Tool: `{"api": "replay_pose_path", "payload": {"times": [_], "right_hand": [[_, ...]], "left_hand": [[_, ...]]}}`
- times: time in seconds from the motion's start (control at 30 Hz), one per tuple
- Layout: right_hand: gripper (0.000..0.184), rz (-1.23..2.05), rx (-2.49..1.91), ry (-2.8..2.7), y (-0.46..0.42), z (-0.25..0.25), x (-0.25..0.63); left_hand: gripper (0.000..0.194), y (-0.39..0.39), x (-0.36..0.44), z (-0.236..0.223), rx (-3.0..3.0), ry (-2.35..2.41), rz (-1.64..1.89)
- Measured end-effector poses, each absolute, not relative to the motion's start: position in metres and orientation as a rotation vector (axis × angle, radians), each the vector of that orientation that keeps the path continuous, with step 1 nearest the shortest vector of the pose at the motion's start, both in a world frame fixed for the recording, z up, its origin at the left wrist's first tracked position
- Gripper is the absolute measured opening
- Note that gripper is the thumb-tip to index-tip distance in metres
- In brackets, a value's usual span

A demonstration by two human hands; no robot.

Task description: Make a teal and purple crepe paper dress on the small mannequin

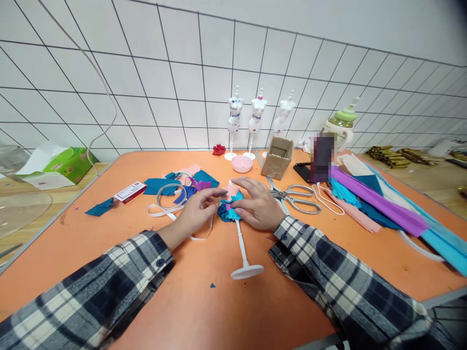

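Observation:
A small white dress form [241,243] lies tilted on the orange table, its round base toward me. On its torso is a crepe-paper dress [229,212] of pink, light blue, dark teal and some purple. My left hand [195,211] has thumb and forefinger at the dress's left edge, holding its ruffle. From the right, my right hand [260,205] curls its fingers over the torso and dress, steadying the form. The fingers cover part of the bodice. Left of the form, crepe-paper scraps [160,186] lie around a ribbon roll [170,197].
Three upright dress forms [257,114] stand at the back, behind a pink bowl [242,164] and a cardboard box [278,158]. Scissors [301,198] lie right of my right hand. Crepe-paper strips [386,199] and a propped phone [323,158] are farther right; a small card box [130,192] is left.

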State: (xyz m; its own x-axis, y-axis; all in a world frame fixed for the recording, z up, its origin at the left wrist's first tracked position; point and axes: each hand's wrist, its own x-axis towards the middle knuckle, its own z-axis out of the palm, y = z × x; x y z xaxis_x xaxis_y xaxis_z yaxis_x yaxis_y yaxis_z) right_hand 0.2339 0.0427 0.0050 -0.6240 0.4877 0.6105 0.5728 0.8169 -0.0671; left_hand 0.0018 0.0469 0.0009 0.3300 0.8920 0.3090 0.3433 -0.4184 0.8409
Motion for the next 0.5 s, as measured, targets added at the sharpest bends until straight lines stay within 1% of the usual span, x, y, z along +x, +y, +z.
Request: {"api": "replay_pose_path", "payload": {"times": [0.07, 0.13, 0.5], "right_hand": [[0.023, -0.173, -0.784, -2.365, 0.0428, 0.0050, 0.2347], [0.022, -0.165, -0.795, -2.370, 0.0431, 0.0050, 0.2352], [0.025, -0.196, -0.792, -2.347, 0.0452, 0.0048, 0.2356]], "left_hand": [[0.039, 0.0452, 0.0002, 0.0004, 2.018, 1.105, 1.009], [0.039, 0.0444, -0.0005, -0.0003, 2.078, 1.124, 0.972], [0.027, 0.0458, 0.0009, -0.0014, 2.270, 1.166, 0.952]]}}
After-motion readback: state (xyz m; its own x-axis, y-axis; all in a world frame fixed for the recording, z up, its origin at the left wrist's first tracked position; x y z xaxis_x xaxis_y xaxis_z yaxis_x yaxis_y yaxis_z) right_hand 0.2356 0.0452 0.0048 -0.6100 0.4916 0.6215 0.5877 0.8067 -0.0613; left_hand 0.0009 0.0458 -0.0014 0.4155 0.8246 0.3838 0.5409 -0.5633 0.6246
